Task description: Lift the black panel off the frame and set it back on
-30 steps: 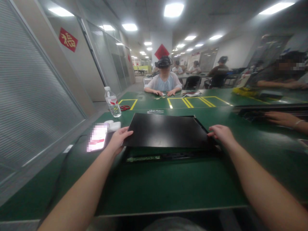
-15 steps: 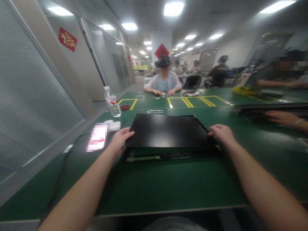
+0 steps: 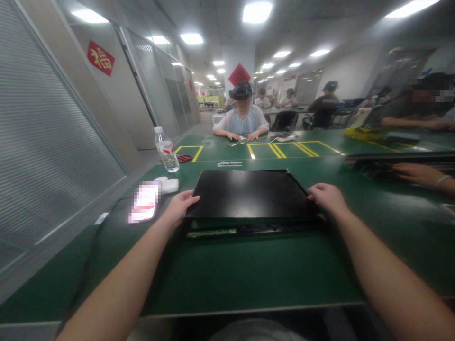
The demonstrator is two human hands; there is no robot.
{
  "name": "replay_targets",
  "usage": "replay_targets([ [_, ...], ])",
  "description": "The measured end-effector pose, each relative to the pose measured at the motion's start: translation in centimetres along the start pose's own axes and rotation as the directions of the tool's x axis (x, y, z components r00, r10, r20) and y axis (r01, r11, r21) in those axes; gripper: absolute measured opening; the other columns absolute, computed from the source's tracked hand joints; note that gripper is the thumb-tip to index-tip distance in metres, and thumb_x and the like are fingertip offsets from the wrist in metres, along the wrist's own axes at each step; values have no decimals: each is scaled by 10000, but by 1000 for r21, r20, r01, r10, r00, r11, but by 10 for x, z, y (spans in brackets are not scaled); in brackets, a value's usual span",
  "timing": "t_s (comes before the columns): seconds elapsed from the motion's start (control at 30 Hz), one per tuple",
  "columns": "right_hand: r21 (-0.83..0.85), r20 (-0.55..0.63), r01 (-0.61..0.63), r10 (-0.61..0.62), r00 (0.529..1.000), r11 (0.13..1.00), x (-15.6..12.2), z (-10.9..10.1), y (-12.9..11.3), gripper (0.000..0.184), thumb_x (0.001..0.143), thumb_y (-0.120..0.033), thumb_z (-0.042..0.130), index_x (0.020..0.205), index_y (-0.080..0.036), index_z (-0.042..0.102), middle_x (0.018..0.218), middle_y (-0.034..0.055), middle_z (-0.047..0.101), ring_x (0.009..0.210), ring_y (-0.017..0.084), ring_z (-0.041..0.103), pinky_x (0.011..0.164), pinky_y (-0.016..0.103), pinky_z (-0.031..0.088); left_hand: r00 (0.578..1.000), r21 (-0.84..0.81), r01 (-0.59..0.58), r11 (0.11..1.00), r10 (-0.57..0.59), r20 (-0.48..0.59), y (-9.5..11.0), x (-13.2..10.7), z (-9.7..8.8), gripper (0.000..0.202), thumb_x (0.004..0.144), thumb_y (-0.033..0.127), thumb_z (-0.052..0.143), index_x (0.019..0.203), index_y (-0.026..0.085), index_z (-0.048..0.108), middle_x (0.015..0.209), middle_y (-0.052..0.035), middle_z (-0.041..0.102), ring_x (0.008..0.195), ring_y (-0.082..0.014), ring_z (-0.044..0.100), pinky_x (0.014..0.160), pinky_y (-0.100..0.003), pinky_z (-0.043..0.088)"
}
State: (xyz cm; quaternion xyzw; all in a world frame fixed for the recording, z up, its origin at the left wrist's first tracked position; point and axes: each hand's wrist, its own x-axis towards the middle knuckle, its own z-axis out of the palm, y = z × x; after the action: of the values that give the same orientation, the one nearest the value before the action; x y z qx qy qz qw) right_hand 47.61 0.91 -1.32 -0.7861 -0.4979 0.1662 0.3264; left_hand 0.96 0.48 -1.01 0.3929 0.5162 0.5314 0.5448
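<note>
A glossy black flat panel (image 3: 245, 194), which looks like a display screen, lies tilted between my two hands. My left hand (image 3: 183, 204) pinches its left edge, thumb on top. At the right edge my right hand (image 3: 326, 196) grips near the corner with bent fingers. Under the panel's near edge shows a dark strip (image 3: 270, 230), perhaps part of a frame, with a green circuit board (image 3: 211, 233) at its left end. What lies beneath the panel is hidden.
On the green table (image 3: 256, 279), a water bottle (image 3: 167, 150), red-handled scissors (image 3: 184, 158), a lit phone (image 3: 145, 201) and a white case (image 3: 168, 185) stand to the left. Small white pieces (image 3: 229, 164) lie behind the panel. Another person's hand (image 3: 421, 175) works at the right.
Almost nothing differs. The near edge of the panel sits very slightly lower in view, with both hands still on its sides.
</note>
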Motion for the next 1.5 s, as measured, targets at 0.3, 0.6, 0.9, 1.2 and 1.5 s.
replay_targets([
  [0.3,-92,1,33,-33,999,995,3,1,3,219,745,-339,572,796,-208,740,788,60,771,631,199,645,572,297,425,1000,46,14,999,-15,12,-1,1,-1,373,643,109,850,1000,127,742,899,-104,818,731,-204,765,637,-264,602],
  [0.6,-135,6,51,-50,999,990,-4,-1,-4,218,759,-339,563,808,-229,745,785,55,759,642,205,643,603,306,450,1000,60,-18,998,19,-21,-3,3,0,398,663,57,834,1036,138,722,843,-73,806,783,-200,771,729,-267,614],
  [0.9,-209,-30,129,-138,990,969,-3,2,-1,246,788,-374,569,846,-237,765,799,60,750,710,224,664,646,310,457,998,87,-31,996,35,-54,-4,1,2,426,678,64,831,1074,142,696,842,-67,799,754,-193,768,753,-278,619],
  [1.2,-185,-13,127,-131,991,975,-3,2,0,225,795,-355,588,835,-232,771,770,59,743,687,218,665,627,297,464,996,87,-61,994,66,-62,-3,-3,5,411,641,80,840,1023,136,697,704,-38,753,700,-211,756,698,-288,607],
  [1.5,-170,-26,141,-148,989,975,1,4,4,202,768,-367,625,808,-226,764,748,64,738,699,217,670,654,289,480,994,82,-76,994,82,-73,-1,-5,8,372,643,87,816,984,152,681,641,4,724,625,-181,725,640,-268,591],
])
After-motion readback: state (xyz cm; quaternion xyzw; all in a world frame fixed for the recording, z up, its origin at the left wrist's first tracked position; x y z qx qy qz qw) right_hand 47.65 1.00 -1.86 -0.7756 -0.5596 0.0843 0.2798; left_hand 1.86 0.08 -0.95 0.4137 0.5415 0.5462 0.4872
